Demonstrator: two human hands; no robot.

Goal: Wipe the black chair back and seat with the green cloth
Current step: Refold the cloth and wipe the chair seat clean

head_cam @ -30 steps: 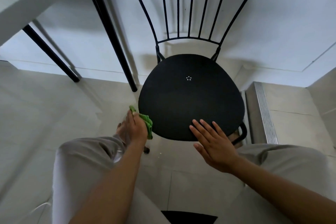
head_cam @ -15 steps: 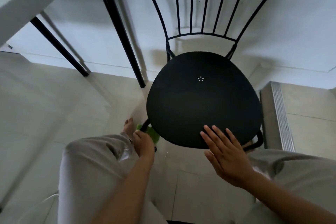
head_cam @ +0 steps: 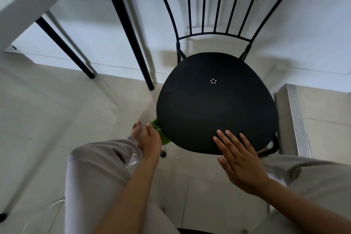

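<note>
The black chair seat (head_cam: 214, 104) fills the middle right, with its thin barred chair back (head_cam: 212, 5) rising toward the wall. My left hand (head_cam: 151, 139) is closed around the green cloth (head_cam: 161, 133) at the seat's lower left edge; most of the cloth is tucked under the rim, against the front left leg. My right hand (head_cam: 237, 159) lies flat with fingers spread on the seat's front edge.
Two black table legs (head_cam: 129, 30) slant down to the floor left of the chair, under a white tabletop (head_cam: 22, 0). A ribbed metal strip (head_cam: 298, 119) runs along the floor at the right. My knees in grey trousers (head_cam: 95, 176) flank the chair.
My left hand with the cloth has dropped from beside the seat edge to under its lower left rim. The view has shifted, so the chair sits further right. My right hand stays on the front edge.
</note>
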